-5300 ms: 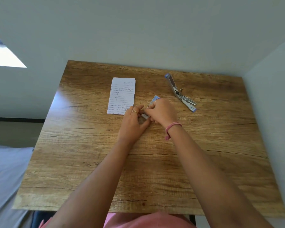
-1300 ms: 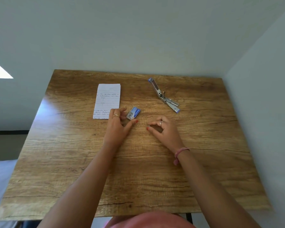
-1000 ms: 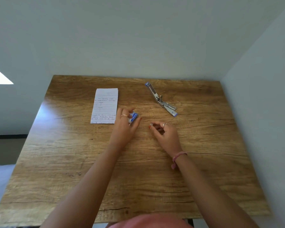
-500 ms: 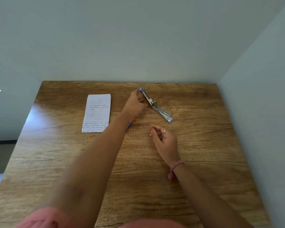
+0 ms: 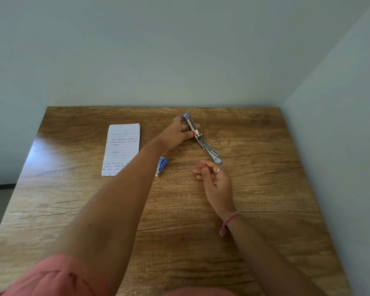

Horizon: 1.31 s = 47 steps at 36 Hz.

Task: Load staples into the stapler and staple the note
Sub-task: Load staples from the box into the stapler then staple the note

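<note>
**Left hand on the opened stapler, staples not yet in**

Stapler [image 5: 201, 138] lies swung fully open on the far part of the table [image 5: 265, 199], laid out in a long diagonal line: one blue-tipped end far left, the other near right, hinge about midway. Left hand [image 5: 178, 133] reaches across and grips the far half, thumb on the near side, fingers [image 5: 193, 126] curled over it from behind. Whether the stapler is lifted or resting on the wood, cannot tell.

Right hand [image 5: 217, 180] sits just short of the stapler's near tip, palm turned inward, fingers loosely bent. It may be pinching a strip of staples; too small to see, so cannot tell.

Staple box [image 5: 161, 165], blue and white, lies on the table between the two forearms, near the note's right edge. Note [image 5: 121, 151], lined and handwritten, lies flat to the left, its near corner hidden by the left forearm. Pink band on the right wrist.

Judgement: loading step, early. To do it well:
- Hold the magazine half steady with the channel facing up; the left grip should stay clear of the open track.
- Bring the strip in legs down, aligned with the channel, and slide it forward instead of dropping it, since strips break easily.
- Close the top only once the strip sits flush.
- Risk: the open halves can pivot at the hinge under a one-sided grip.
</note>
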Available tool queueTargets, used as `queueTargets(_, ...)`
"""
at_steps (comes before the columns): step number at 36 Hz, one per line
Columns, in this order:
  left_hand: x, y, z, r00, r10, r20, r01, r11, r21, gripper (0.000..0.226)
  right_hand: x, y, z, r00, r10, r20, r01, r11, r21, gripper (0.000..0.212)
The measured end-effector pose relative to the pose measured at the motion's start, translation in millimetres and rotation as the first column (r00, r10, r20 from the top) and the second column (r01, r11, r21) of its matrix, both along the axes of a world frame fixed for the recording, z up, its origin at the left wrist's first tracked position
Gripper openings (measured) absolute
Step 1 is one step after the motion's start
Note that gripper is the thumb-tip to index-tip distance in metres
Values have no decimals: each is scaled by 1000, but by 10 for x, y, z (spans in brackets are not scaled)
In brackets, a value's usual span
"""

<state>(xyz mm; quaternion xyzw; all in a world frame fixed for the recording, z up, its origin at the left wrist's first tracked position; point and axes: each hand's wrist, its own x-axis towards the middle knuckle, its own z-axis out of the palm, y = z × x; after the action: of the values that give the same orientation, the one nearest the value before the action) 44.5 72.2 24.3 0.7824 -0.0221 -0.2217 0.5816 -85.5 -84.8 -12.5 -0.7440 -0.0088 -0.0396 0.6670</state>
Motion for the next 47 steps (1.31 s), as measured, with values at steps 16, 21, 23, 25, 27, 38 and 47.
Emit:
queueTargets(16, -242, -74, 137, 951, 294, -98, -309, 874, -375, 17, 3, -55, 18, 981, -55, -187, 112, 944, 309, 15)
queueTargets(21, -515, -19, 273, 935, 353, -38, -330, 827, -455, 20, -145, -129, 112, 979, -41, -202, 115, 921, 372, 16)
queueTargets(23, -645, 14, 307, 925, 379, -6, -336, 813, -475, 21, -206, -171, 169, 981, -30, -192, 101, 921, 375, 14)
queueTargets(25, -766, 49, 326, 915, 403, 11, -343, 791, -507, 22, -249, -209, 243, 989, -22, -149, 73, 935, 346, 13)
queueTargets(27, -879, 75, 337, 905, 426, 13, -351, 762, -544, 22, -273, -235, 334, 995, -23, -97, 52, 948, 314, 15)
queueTargets(38, -1266, 148, 500, 868, 495, 49, -363, 698, -617, 23, -144, -196, 694, 990, 108, 93, -101, 992, -77, 21)
queueTargets(47, -1453, 165, 563, 884, 463, 72, -300, 677, -672, 26, -81, -111, 878, 930, 221, 294, -58, 878, -475, 18)
